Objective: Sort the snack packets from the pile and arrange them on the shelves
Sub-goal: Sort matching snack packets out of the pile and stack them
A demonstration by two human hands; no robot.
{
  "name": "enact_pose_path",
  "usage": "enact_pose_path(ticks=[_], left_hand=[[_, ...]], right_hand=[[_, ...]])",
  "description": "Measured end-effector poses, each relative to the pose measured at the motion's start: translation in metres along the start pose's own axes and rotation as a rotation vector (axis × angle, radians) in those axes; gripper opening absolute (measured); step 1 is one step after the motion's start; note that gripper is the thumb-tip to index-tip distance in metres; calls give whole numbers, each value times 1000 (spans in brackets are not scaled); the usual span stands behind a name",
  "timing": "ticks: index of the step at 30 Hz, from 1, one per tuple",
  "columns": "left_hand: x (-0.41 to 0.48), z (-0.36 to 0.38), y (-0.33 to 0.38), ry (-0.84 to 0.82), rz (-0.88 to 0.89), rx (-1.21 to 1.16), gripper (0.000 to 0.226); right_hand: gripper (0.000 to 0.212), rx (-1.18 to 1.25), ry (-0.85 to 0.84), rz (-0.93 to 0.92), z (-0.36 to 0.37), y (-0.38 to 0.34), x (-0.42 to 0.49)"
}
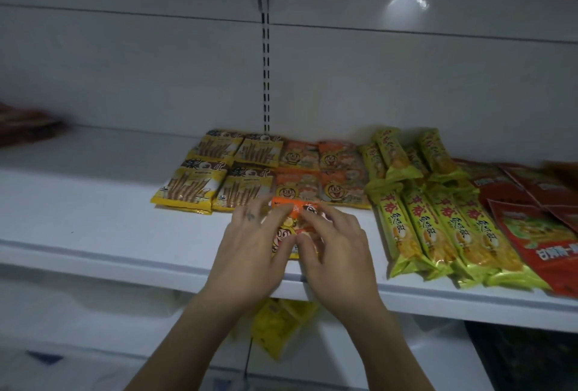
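Note:
An orange snack packet (pixel 294 221) with a cartoon face lies near the front of the white shelf (pixel 109 234). My left hand (pixel 250 243) and my right hand (pixel 331 240) both rest on it, fingers curled over its sides, covering most of it. Behind it lie matching orange packets (pixel 319 177) in two rows. To their left are yellow biscuit-stick packets (pixel 215 177). To the right lie long green-yellow packets (pixel 438 221), then red packets (pixel 538 228).
On the lower shelf, yellow packets (pixel 281 321) show under my wrists. Dark red packets (pixel 25 124) sit at the far left of the shelf. A slotted upright (pixel 266 77) runs up the back panel, with a bracket above.

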State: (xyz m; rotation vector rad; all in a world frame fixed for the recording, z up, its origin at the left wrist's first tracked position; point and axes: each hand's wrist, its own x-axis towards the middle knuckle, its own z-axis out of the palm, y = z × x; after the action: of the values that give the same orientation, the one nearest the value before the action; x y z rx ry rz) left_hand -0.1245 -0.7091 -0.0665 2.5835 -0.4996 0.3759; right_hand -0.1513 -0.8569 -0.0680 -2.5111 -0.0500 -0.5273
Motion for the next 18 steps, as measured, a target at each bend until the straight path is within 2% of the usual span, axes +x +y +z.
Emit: enact_pose_path(ticks=[2,5,8,14,18], left_hand=[[-1,3,-4,-27,42,56,51],[-2,7,-6,-71,9,114,66],[-3,6,-6,-62,20,134,66],[-1,-7,-8,-75,45,132,69],[-2,-36,-27,-41,48,196,68]], right_hand=[[42,-84,20,-58,4,0,0],[46,-149,-7,-50,8,1,0],[41,-133,-18,-37,8,2,1],[59,-94,-61,5,-7,-5,1],[59,-113,-57,-34,-12,-31,10]])
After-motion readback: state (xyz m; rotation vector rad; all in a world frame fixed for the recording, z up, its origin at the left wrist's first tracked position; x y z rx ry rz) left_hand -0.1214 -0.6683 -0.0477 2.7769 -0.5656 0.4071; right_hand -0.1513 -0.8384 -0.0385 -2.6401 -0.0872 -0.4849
